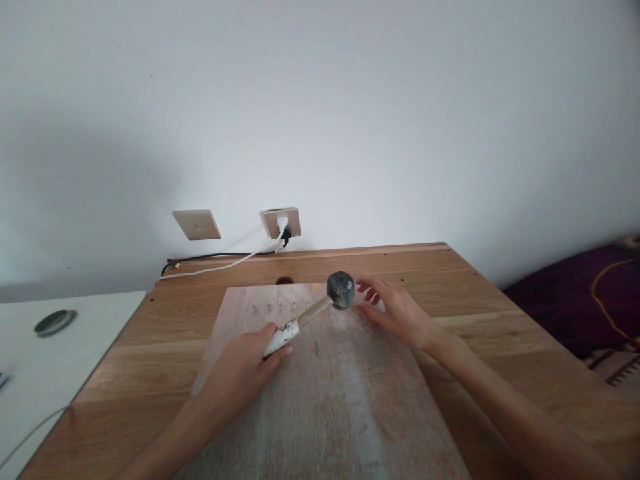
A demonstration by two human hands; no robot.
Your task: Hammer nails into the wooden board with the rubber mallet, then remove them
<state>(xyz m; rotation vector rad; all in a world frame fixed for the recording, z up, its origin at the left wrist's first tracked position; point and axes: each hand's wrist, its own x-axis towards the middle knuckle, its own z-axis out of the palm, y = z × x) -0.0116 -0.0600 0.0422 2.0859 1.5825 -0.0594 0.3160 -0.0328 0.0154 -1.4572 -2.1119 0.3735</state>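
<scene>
My left hand (255, 357) is closed around the white-wrapped grip of a mallet (341, 291) with a dark, scuffed head and a pale wooden handle. The mallet slants up and away to the right over a worn, whitish wooden board (320, 407). Just right of the mallet head is my right hand (397, 310), its fingers curved and apart from the thumb; the head partly hides the fingertips. Several small nails (281, 307) stand in a row near the board's far edge. One loose-looking nail (318, 348) shows closer to me, below the mallet handle.
The board lies on a wooden table (480, 333) against a white wall. A wall socket (283, 223) holds plugs, and a white cable (215, 269) runs along the table's back left. On the left is a white surface (65, 360) with a dark round object (54, 323). Purple cloth (555, 300) lies at right.
</scene>
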